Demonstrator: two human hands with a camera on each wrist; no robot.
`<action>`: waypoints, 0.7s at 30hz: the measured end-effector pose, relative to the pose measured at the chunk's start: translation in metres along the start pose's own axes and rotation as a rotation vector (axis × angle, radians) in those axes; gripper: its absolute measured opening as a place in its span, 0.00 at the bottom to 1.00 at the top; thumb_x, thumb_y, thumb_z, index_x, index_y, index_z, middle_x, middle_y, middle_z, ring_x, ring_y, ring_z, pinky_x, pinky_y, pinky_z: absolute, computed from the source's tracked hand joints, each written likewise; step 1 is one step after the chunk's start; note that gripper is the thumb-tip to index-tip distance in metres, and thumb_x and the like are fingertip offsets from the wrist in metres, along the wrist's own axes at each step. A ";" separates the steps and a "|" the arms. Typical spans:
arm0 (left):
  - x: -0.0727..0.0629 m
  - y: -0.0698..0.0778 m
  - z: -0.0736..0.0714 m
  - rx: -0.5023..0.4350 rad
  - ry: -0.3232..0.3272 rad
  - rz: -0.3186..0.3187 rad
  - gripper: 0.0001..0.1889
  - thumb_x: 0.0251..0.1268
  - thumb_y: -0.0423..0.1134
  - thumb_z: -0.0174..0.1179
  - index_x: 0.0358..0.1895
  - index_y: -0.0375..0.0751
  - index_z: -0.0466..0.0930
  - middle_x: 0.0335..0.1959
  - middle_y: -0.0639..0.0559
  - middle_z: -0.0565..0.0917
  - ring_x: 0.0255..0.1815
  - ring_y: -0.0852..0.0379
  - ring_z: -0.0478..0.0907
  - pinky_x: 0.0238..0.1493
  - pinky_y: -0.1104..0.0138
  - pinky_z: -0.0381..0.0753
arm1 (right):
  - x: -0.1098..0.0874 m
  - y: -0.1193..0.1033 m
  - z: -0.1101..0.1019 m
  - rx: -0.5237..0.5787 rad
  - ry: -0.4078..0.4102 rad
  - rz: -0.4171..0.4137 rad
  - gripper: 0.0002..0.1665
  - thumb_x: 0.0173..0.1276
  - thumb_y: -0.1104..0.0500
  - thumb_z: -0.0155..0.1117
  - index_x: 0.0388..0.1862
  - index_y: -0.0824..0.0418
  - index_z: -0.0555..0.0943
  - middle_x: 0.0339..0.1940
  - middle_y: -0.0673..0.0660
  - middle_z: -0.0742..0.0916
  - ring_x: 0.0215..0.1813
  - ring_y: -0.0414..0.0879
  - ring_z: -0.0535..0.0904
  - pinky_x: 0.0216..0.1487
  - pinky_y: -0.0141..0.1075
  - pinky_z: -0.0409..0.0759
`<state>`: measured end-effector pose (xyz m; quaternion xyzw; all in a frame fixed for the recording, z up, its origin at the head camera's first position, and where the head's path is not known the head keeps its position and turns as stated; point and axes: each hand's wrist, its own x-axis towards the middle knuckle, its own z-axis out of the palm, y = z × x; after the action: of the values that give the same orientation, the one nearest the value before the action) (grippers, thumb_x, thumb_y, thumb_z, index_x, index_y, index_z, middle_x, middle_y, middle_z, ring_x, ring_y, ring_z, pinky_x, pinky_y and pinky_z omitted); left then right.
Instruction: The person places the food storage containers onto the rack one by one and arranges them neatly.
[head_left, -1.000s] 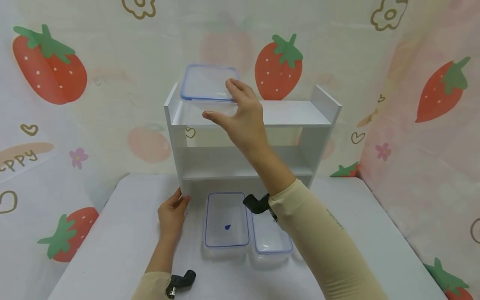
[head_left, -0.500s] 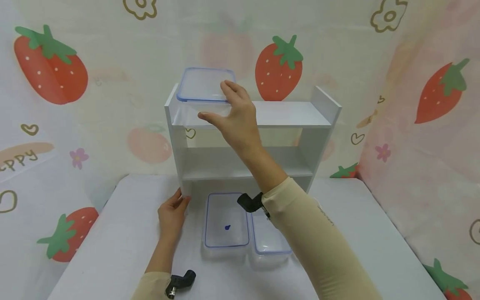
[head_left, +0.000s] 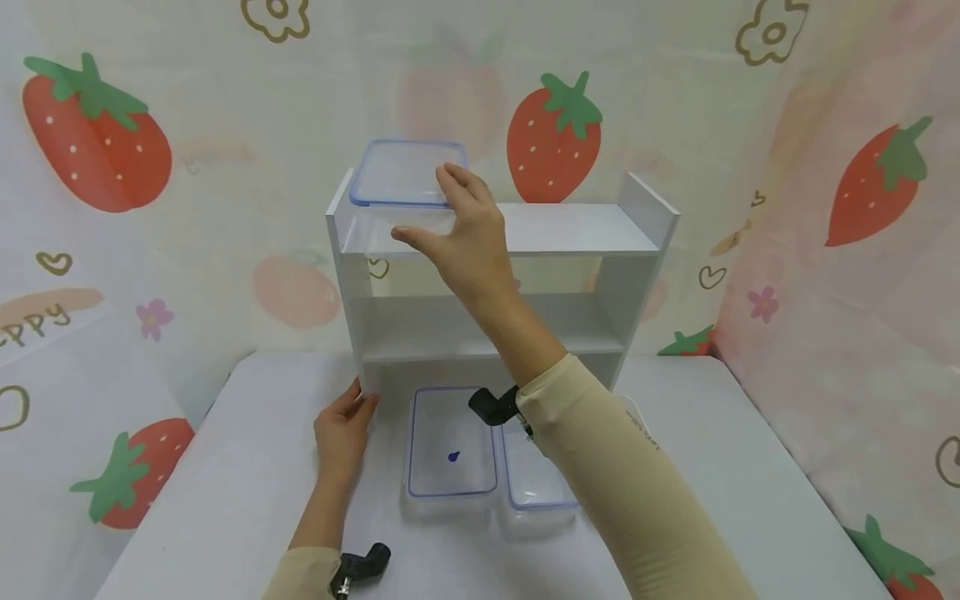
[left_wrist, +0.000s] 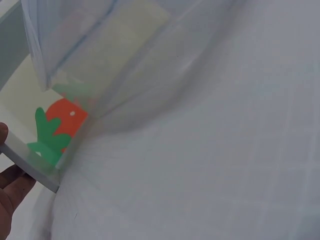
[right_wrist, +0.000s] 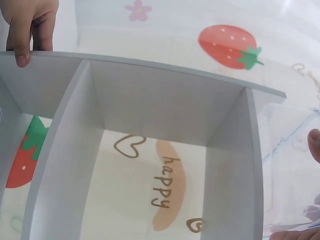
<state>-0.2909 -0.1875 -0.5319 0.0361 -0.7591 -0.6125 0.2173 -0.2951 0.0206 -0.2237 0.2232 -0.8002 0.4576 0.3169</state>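
My right hand holds a clear plastic food container with a blue-rimmed lid, at the left end of the shelf unit's top board. Its thumb lies across the front and its fingers are at the right side. In the right wrist view the container shows beyond the top board, with parts of the hand at the frame's edge. My left hand pinches the lower front edge of the left side panel of the white shelf unit. In the left wrist view, fingers grip that panel from both sides.
Two more clear lidded containers stand on the white table before the shelf: a left one with a small blue mark and a right one, partly behind my right sleeve. A strawberry-printed backdrop hangs behind.
My right hand and the container have moved left and slightly down, toward the left end of the top board. The left hand keeps its hold on the side panel.
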 end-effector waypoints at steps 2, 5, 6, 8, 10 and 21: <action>0.000 0.000 -0.001 0.005 0.002 0.000 0.25 0.70 0.43 0.68 0.67 0.42 0.78 0.66 0.44 0.80 0.59 0.46 0.84 0.43 0.84 0.80 | 0.000 0.001 0.000 -0.002 0.000 0.007 0.56 0.52 0.49 0.86 0.76 0.63 0.70 0.75 0.54 0.74 0.77 0.41 0.67 0.70 0.22 0.70; 0.000 -0.001 -0.002 0.010 0.006 0.010 0.25 0.70 0.43 0.68 0.67 0.41 0.78 0.65 0.43 0.80 0.58 0.45 0.84 0.42 0.84 0.81 | 0.000 0.001 0.001 -0.002 0.000 0.007 0.56 0.52 0.49 0.86 0.76 0.63 0.70 0.76 0.54 0.74 0.77 0.41 0.67 0.71 0.22 0.69; 0.000 -0.002 -0.002 0.010 0.008 0.014 0.25 0.70 0.43 0.68 0.67 0.41 0.78 0.65 0.43 0.80 0.58 0.45 0.84 0.42 0.84 0.81 | 0.000 0.001 0.001 -0.002 -0.002 0.006 0.55 0.52 0.49 0.86 0.76 0.63 0.70 0.76 0.53 0.74 0.77 0.41 0.67 0.70 0.22 0.69; 0.001 -0.002 -0.002 0.012 0.009 0.020 0.25 0.70 0.43 0.68 0.67 0.41 0.78 0.65 0.43 0.80 0.58 0.45 0.84 0.42 0.84 0.81 | 0.000 0.001 0.002 -0.002 -0.002 0.001 0.56 0.52 0.49 0.86 0.76 0.63 0.70 0.76 0.54 0.74 0.77 0.41 0.66 0.71 0.22 0.69; 0.002 -0.003 -0.002 0.013 0.007 0.023 0.25 0.70 0.44 0.68 0.67 0.41 0.78 0.66 0.44 0.80 0.58 0.45 0.85 0.43 0.84 0.81 | 0.001 0.000 0.002 -0.003 -0.007 0.002 0.56 0.52 0.49 0.85 0.76 0.63 0.69 0.76 0.54 0.73 0.78 0.41 0.66 0.71 0.23 0.69; 0.000 -0.004 -0.001 0.021 0.002 0.009 0.25 0.70 0.44 0.68 0.67 0.41 0.78 0.66 0.44 0.80 0.57 0.46 0.85 0.43 0.85 0.80 | 0.002 -0.001 0.004 -0.037 -0.026 0.035 0.54 0.53 0.47 0.85 0.76 0.60 0.71 0.77 0.53 0.72 0.79 0.41 0.65 0.72 0.23 0.69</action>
<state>-0.2911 -0.1891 -0.5353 0.0354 -0.7655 -0.6035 0.2204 -0.2972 0.0169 -0.2233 0.2092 -0.8164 0.4452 0.3026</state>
